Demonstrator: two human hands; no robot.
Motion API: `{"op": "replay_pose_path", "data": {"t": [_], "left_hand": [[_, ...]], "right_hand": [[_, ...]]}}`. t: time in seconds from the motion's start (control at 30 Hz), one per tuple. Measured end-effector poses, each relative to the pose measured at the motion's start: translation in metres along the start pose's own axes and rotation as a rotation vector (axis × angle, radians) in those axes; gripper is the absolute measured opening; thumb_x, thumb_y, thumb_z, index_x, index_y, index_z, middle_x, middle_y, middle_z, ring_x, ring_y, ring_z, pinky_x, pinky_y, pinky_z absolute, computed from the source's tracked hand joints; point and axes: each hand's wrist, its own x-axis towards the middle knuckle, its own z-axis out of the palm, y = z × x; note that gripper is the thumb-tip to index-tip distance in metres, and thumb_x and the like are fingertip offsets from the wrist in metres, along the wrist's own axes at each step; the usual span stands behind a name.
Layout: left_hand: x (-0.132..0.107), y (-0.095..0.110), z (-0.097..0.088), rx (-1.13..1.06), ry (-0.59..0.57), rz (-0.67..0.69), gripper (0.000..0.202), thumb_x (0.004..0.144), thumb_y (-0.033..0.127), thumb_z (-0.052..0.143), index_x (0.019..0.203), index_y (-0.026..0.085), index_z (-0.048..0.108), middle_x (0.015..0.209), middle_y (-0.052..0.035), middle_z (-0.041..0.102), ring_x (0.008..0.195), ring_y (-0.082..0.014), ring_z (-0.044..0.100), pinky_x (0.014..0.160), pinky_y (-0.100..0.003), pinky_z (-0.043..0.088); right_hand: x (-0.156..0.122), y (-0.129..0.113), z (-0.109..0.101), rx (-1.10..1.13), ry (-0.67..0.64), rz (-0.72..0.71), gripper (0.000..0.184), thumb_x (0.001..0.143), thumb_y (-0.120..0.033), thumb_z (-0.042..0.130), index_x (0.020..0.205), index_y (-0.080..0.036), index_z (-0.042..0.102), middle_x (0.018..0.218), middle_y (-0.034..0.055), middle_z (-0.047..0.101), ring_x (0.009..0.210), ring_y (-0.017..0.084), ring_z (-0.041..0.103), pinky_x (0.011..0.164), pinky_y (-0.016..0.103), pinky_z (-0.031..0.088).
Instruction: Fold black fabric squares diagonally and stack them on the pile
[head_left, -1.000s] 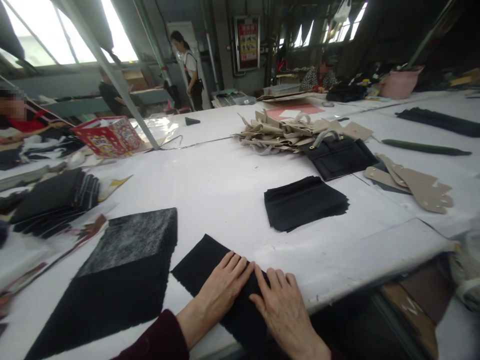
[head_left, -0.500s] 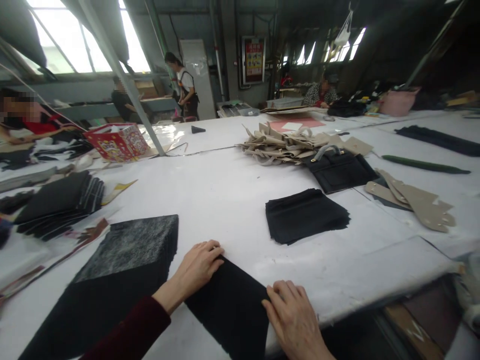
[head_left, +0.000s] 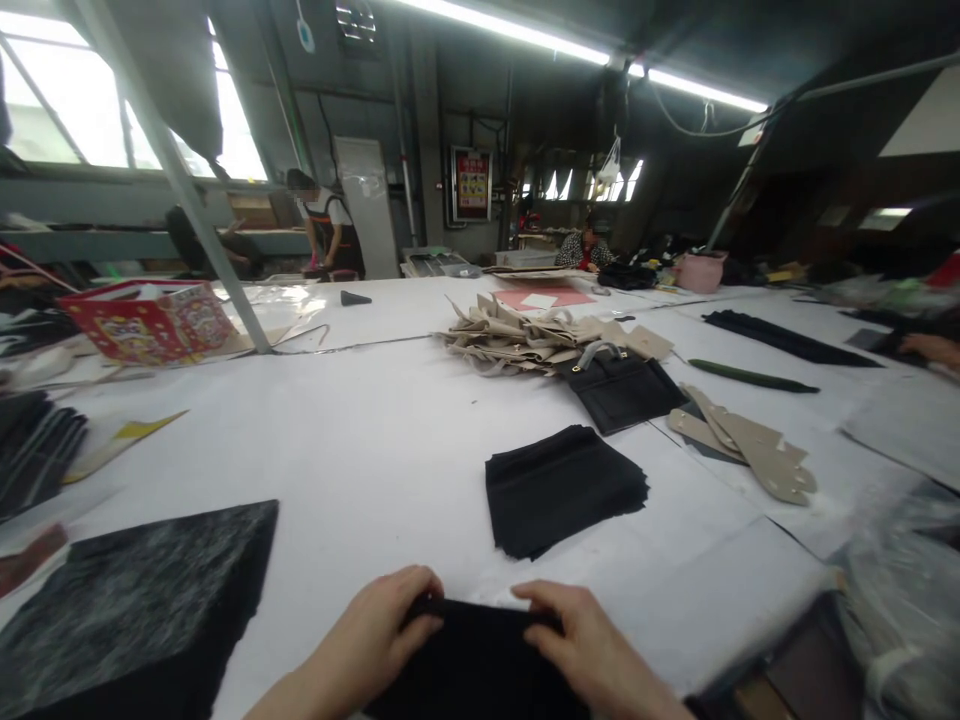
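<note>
**Handling Note: Black Fabric Piece at the Near Table Edge**

Position. The black fabric piece (head_left: 480,662) lies flat on the white table (head_left: 375,450), at the near edge directly in front of me. Its lower part runs out of view.

Grip state. My left hand (head_left: 375,632) and right hand (head_left: 589,655) are both closed on the far edge of the piece. The fingers curl over the top of that edge, one hand towards each far corner. I cannot tell whether the thumbs sit underneath.

Handling properties (judged). The piece looks thin, light and limp, with a matte, slightly fuzzy face. It should not slip in the fingers, and it is not fragile. It will likely sag or fold if held at one point only.

Recommended hold. Pinch the far edge near both corners, hands apart, so the edge stays straight.

Surroundings. A stack of black cloth squares (head_left: 562,488) lies beyond my hands. A thick dark felt stack (head_left: 135,600) sits to the left, well apart from the piece.
</note>
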Motion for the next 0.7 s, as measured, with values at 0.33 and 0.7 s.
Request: {"op": "replay_pose_path", "data": {"t": [0.33,0.7], "left_hand": [[0.168,0.051,0.038,-0.096,0.563,0.022,0.005,0.082,0.019,0.063,0.077,0.019,0.063,0.127,-0.0087,0.057,0.120,-0.0256,0.051,0.103,-0.043,0.038],[0.220,0.023,0.046,-0.150,0.489,-0.166,0.022,0.079,0.023,0.065,0.099,0.017,0.060,0.100,-0.0090,0.065,0.100,-0.0254,0.059,0.091,-0.040,0.044]], "right_hand": [[0.157,0.080,-0.128,-0.659,-0.019,0.064,0.035,0.081,-0.007,0.049,0.102,-0.023,0.072,0.100,0.0067,0.071,0.099,0.022,0.061,0.088,0.034,0.038],[0.187,0.144,-0.054,-0.689,0.153,0.090,0.054,0.088,-0.012,0.032,0.140,-0.012,0.048,0.142,0.0130,0.050,0.133,0.028,0.040,0.107,0.044,0.029]]}}
